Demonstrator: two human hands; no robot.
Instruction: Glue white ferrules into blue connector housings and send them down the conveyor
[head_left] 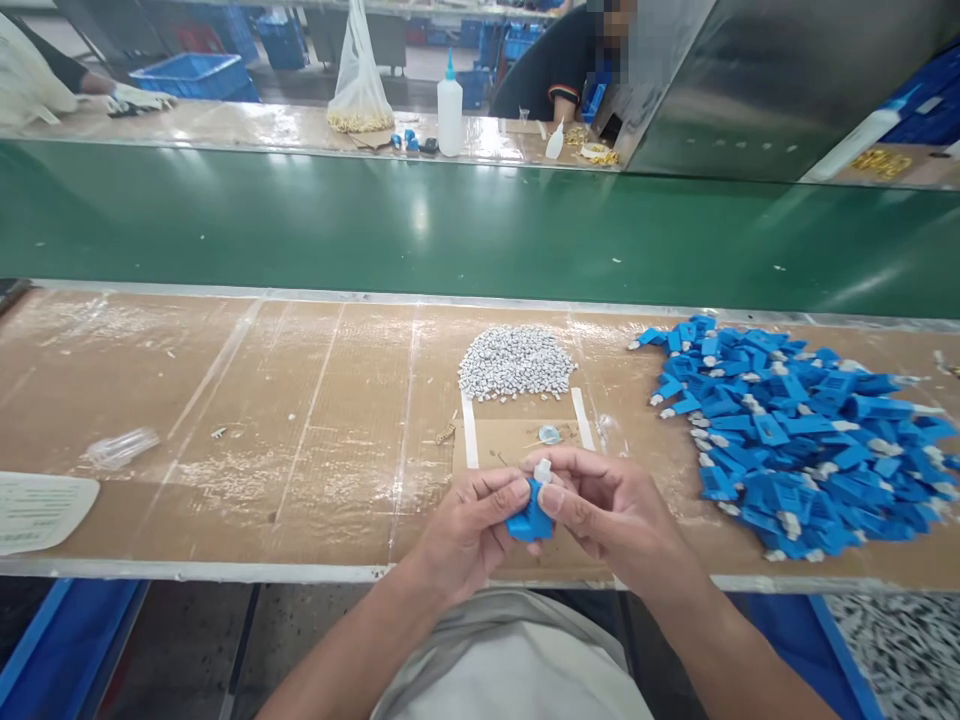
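Both my hands meet over the near edge of the cardboard-covered table. Between them is a blue plastic piece [530, 520] with a small white part [542, 470] at its top. My left hand [469, 525] pinches the blue piece from the left, thumb on its upper side. My right hand [615, 505] grips it from the right, thumb and fingers closed near the white part. Just beyond my hands lies a small round clear dish [549, 434]. Farther back is a heap of small grey-white pieces [516, 362].
A large pile of blue pieces with white ends [810, 440] covers the right side. A clear plastic item [122, 448] and a paper sheet [45, 512] lie left. Behind runs a green belt [300, 220]; a white bottle [450, 110] and a person [544, 65] are beyond.
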